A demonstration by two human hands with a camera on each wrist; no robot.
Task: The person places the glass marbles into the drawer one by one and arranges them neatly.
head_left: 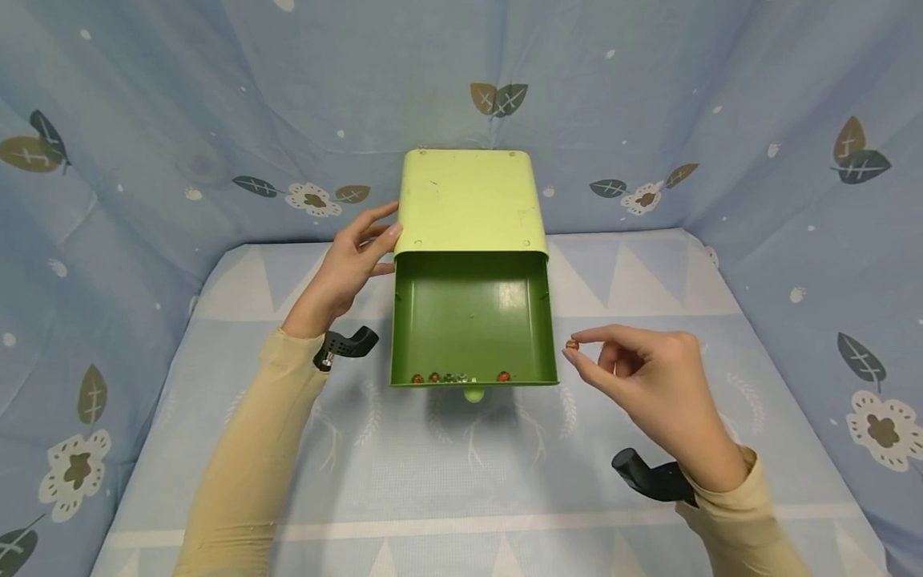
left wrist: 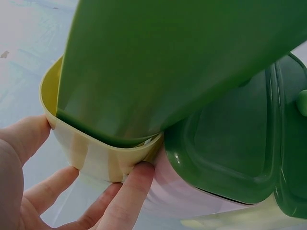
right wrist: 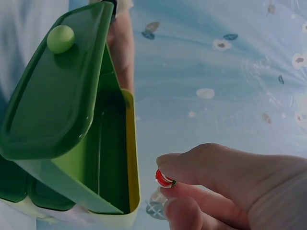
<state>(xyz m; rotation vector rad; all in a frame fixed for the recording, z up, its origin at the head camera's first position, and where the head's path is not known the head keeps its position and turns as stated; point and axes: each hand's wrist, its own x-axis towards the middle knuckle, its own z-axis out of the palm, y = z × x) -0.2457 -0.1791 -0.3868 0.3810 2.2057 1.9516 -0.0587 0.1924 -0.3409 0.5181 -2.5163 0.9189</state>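
A stacked drawer box with a yellow-green casing (head_left: 472, 200) has its green top drawer (head_left: 472, 320) pulled out toward me. Several small marbles, red ones (head_left: 504, 376) and clear-green ones (head_left: 450, 378), lie along the drawer's front wall. My left hand (head_left: 349, 260) rests its spread fingertips against the casing's left side; the left wrist view shows these fingers (left wrist: 127, 196) touching the outer wall. To the right of the drawer, my right hand (head_left: 649, 377) pinches a small reddish marble (right wrist: 164, 179) between thumb and index finger, apart from the drawer.
A round light-green knob (right wrist: 61, 39) sticks out from the drawer's front. Below are more closed green drawers (left wrist: 225, 143). The box stands on a pale blue patterned cloth (head_left: 461, 473), with blue curtains (head_left: 613, 96) hanging behind and at both sides.
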